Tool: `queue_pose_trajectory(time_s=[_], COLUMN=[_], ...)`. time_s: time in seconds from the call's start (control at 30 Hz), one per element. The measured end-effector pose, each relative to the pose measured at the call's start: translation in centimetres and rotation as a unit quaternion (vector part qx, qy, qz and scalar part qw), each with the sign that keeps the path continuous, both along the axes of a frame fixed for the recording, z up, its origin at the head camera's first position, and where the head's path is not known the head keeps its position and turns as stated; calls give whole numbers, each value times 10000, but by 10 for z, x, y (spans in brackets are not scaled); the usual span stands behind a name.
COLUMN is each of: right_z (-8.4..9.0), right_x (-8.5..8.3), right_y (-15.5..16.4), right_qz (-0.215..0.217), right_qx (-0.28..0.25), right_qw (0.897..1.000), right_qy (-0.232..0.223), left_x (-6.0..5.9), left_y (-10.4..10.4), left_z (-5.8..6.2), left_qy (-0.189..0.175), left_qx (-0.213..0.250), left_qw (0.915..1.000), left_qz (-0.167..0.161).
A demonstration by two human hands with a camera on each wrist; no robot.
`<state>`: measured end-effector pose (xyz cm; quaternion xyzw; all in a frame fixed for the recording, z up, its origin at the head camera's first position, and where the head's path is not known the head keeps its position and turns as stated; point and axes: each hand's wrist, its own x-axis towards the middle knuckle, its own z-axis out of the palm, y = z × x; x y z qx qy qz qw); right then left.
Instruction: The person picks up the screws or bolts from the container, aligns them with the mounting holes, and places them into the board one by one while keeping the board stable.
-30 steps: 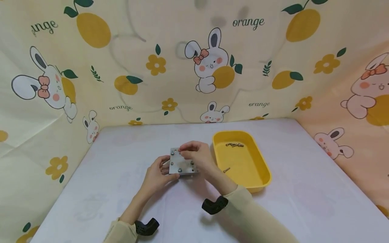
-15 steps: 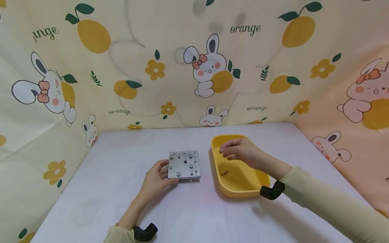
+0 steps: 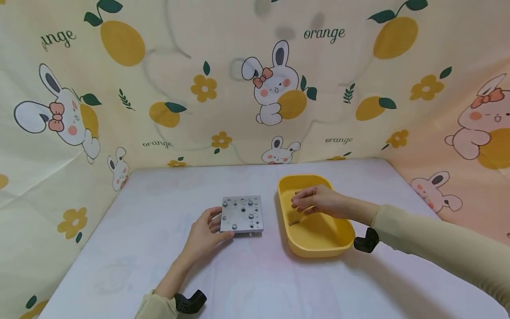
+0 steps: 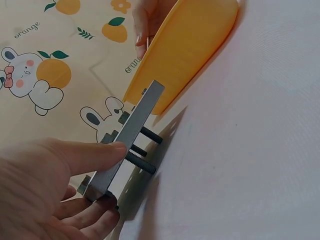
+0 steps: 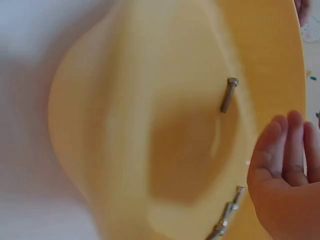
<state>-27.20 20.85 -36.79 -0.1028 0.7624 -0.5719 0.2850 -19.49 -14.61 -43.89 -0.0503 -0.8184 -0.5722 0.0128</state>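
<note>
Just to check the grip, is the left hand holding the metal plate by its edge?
Yes, the left hand pinches the metal plate at its edge, thumb on top.

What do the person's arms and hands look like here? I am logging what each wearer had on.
Both hands are bare, with no gloves or rings in view. The left hand and right hand come out of long, pale beige sleeves. A small black angled device sits at each wrist: one by the left cuff, one under the right. No cables show.

Right hand (image 3: 314, 201) off the metal plate (image 3: 241, 214), now seemingly lower inside the yellow tray (image 3: 342, 230).
</note>
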Motion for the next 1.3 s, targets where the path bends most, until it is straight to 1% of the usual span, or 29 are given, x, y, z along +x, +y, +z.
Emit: queue_pose_trajectory(time_s=[0.07, 0.17, 0.37, 0.5, 0.6, 0.7, 0.8, 0.93, 1.1, 1.2, 1.3], right_z=[-4, -11, -25, -30, -35, -39, -43, -45, -48, -49, -48], right_x=[-1, 0, 3, 6, 7, 9, 10, 11, 11, 11, 10], right_y=[1, 1, 1, 1, -1, -4, -7, -12, -16, -17, -18], right_qz=[-151, -325, -340, -463, -476, -391, -335, -340, -253, 1, 338], right_qx=[-83, -73, 258, 343, 247, 115, 9, 23, 156, 278, 446], right_qw=[9998, 9994, 9990, 9982, 9982, 9986, 9991, 9991, 9984, 9969, 9927], right_qy=[-38, -62, 107, 165, 251, 328, 269, 270, 478, 734, 1065], left_x=[-1, -1, 2, 3, 3, 3, 3, 3, 3, 2, 2], left_y=[0, 1, 3, 3, 3, 2, 1, 0, 0, 0, 1], left_z=[1, 2, 2, 1, 1, 1, 0, -1, -2, -1, -1], left_qy=[27, -14, -94, -93, -117, -98, -141, -178, -182, -189, -171], left_qx=[9, -34, -123, -128, -165, -197, -133, -28, 58, 81, 97], left_qw=[10000, 10000, 9999, 9999, 9998, 9997, 9998, 9998, 9998, 9998, 9998], left_qz=[-17, -16, 21, -5, 46, 76, 47, 23, 28, 15, -4])
